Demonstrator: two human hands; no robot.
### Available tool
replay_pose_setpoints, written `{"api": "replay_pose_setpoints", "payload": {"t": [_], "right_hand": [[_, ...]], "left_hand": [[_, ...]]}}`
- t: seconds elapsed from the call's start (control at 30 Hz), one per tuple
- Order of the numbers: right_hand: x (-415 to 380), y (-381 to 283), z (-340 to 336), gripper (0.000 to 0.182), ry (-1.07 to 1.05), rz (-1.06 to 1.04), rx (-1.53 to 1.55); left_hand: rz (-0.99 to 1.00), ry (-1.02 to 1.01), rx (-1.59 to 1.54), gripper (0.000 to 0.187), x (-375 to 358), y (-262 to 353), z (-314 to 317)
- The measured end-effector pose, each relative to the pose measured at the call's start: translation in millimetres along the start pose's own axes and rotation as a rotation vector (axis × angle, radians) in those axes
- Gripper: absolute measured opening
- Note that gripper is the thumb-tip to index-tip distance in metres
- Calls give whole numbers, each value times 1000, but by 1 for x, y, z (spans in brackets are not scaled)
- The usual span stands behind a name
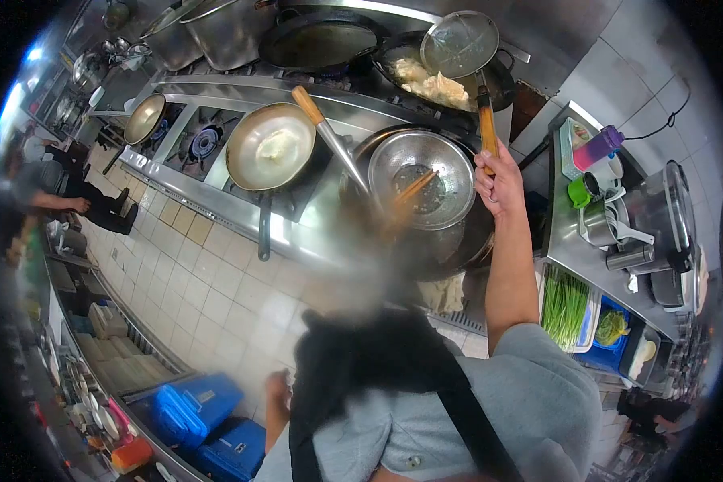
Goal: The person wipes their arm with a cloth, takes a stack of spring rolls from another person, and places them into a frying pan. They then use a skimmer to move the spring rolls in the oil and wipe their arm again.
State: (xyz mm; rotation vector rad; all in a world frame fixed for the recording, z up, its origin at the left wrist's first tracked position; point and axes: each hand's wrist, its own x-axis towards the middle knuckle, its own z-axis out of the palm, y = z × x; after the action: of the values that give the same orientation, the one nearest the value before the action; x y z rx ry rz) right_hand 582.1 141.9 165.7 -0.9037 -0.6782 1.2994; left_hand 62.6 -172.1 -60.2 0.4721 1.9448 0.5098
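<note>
My right hand (499, 178) is closed around the wooden handle of a round mesh skimmer (459, 44). The skimmer's mesh is over the left part of a dark wok (502, 83) holding pale, fried-looking food (440, 90). Below my right forearm's level, a perforated metal colander (450, 153) rests over a large wok, with a pair of wooden chopsticks (417, 185) in it. A ladle (329, 136) with a wooden end leans beside the colander. Low at my side hangs my left hand (278, 392), away from the stove; its fingers are partly hidden and indistinct.
A frying pan (249, 145) sits on the stove at left, near a lit burner (204, 143). The right-hand counter (566, 233) carries a purple bottle (598, 146), a green cup (580, 191) and a large pot. Blue bins (197, 406) stand lower left. Another person (56, 193) is at far left.
</note>
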Motion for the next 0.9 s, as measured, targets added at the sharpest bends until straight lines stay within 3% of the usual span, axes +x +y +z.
{"api": "replay_pose_setpoints", "payload": {"t": [0.17,0.27,0.37,0.43,0.47,0.53,0.57,0.63,0.77,0.83,0.87,0.9], "right_hand": [[-28,-17,13,51,-5,-49,-92],[-36,-20,11,51,-25,-101,-85],[-37,-13,3,47,-27,-132,14],[-33,-8,-3,41,17,-63,-46],[-37,-10,-2,41,21,-63,-43],[-51,-14,3,36,31,-67,-153],[-59,-12,-2,36,39,-71,-152],[-84,-9,-17,43,64,-66,-30],[-156,-20,-18,65,97,-116,-173],[-191,-22,-24,65,114,-127,-218],[-209,-22,-24,65,121,-127,-266],[-228,-23,-20,67,214,-101,-279]], "left_hand": [[80,-57,129,25,24,-31,-6],[-38,-22,172,25,14,-21,-4],[76,-100,236,27,41,-63,-11],[976,38,961,23,71,-107,-17],[977,36,965,23,62,-98,-15],[101,-69,304,20,9,-31,0],[105,-73,310,20,21,-45,-6],[375,-84,674,24,54,-85,-18],[446,-108,618,24,74,-103,-30],[611,-94,751,22,85,-104,-39],[618,-102,760,22,89,-97,-43],[382,-149,566,22,80,-71,-43]]}}
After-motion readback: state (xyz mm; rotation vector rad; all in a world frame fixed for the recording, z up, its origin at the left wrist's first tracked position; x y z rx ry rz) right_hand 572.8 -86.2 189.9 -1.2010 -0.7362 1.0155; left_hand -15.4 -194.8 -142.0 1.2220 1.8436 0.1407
